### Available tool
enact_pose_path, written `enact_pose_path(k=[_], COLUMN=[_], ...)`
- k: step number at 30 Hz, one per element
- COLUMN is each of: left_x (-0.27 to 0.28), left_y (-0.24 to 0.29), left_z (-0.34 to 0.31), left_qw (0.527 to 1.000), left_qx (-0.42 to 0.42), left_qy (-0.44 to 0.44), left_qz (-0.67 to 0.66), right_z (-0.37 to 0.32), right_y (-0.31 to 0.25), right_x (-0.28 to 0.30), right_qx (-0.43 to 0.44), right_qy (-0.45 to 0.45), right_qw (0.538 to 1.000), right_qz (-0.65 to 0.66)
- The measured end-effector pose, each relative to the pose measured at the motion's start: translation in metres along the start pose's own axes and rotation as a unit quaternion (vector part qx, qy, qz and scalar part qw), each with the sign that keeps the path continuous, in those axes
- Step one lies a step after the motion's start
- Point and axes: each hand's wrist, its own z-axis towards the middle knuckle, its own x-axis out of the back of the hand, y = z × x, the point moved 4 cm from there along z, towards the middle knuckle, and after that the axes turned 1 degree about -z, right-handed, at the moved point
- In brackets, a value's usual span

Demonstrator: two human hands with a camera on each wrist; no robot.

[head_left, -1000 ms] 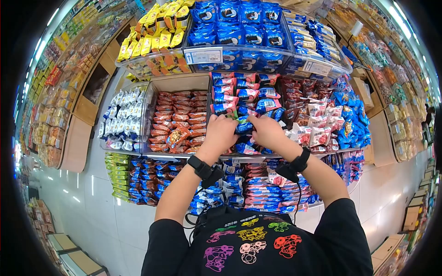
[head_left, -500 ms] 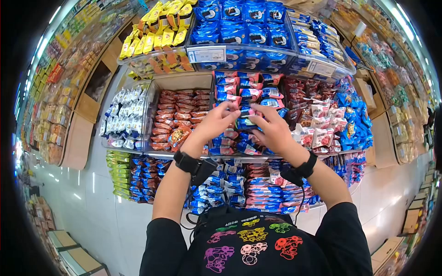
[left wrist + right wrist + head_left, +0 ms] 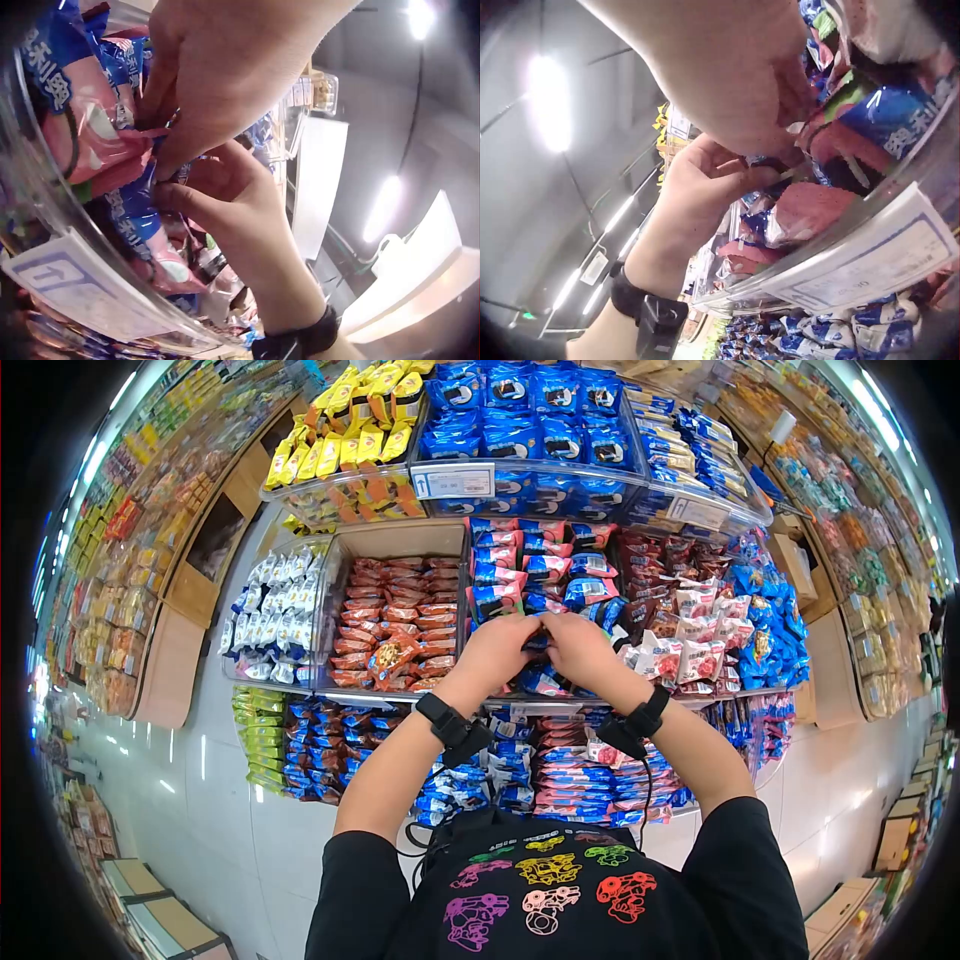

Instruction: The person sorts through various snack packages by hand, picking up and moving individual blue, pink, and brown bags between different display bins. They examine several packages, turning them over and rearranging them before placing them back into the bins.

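Note:
My left hand (image 3: 495,650) and right hand (image 3: 583,650) meet low over a bin of blue-and-pink snack packets (image 3: 545,568), with their fingertips pointing down among them. Between the two hands shows part of a dark blue packet (image 3: 538,642), mostly covered by the fingers. In the left wrist view the right hand (image 3: 244,214) has its thumb bent in toward the fingers at the packets. From the right wrist view, the left hand (image 3: 694,199) pinches a packet edge with curled fingers and thumb. Loose blue-and-pink packets (image 3: 139,232) lie right beside the fingers.
Brown packets (image 3: 395,625) fill the bin to the left; white-and-pink packets (image 3: 690,625) lie to the right. A clear bin wall with a price label (image 3: 862,259) stands at the front. Behind rises a higher tier of blue packets (image 3: 530,420). More packets (image 3: 570,770) hang below.
Half a second ago both hands were lifted apart with spread fingers above a packet. Now they have come back together, fingers curled down at the packets.

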Motion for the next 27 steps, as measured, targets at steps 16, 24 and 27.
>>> enact_pose_path(k=[16, 24, 27], left_x=[0.002, -0.002, -0.015], left_y=[-0.015, -0.003, 0.007], left_z=[-0.005, -0.014, -0.018], left_qw=[0.999, 0.986, 0.989], left_qx=[0.004, -0.069, -0.079], left_qy=[0.008, -0.118, -0.073], left_qz=[0.048, 0.090, 0.106], right_z=[-0.011, -0.024, -0.017], right_y=[-0.038, -0.022, -0.007], right_x=[0.033, -0.001, 0.003], right_qx=[0.021, 0.033, 0.069], right_qy=[-0.039, -0.111, -0.103], right_qw=[0.999, 0.993, 0.992], right_qz=[-0.018, -0.013, -0.035])
